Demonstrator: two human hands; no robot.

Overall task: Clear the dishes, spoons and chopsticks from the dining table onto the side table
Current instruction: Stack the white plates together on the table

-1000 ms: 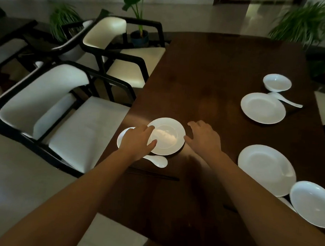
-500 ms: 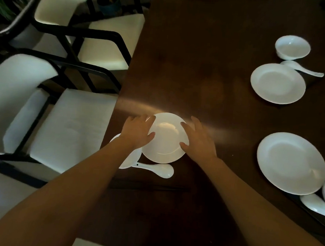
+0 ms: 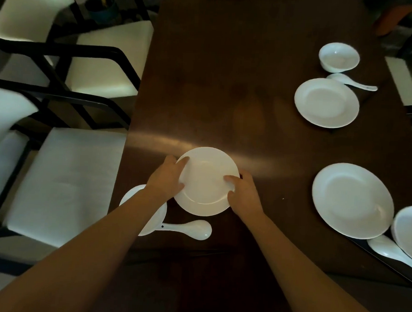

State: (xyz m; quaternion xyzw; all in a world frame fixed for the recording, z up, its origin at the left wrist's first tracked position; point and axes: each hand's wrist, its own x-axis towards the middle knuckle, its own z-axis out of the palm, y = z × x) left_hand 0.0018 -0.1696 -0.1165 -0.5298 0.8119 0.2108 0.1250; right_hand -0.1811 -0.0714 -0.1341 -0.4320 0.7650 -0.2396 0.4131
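Both hands' grip holds white plate at its rim, left hand on left edge, right hand on right, near left edge of dark tabletop. Small bowl under left wrist, spoon just beside it.

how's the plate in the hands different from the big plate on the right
The held plate is smaller than the big plate. It has the left hand and right hand gripping its rim, while the big plate sits untouched. It lies near the table's left edge; the big plate is near the right edge. Both are white, round and empty.
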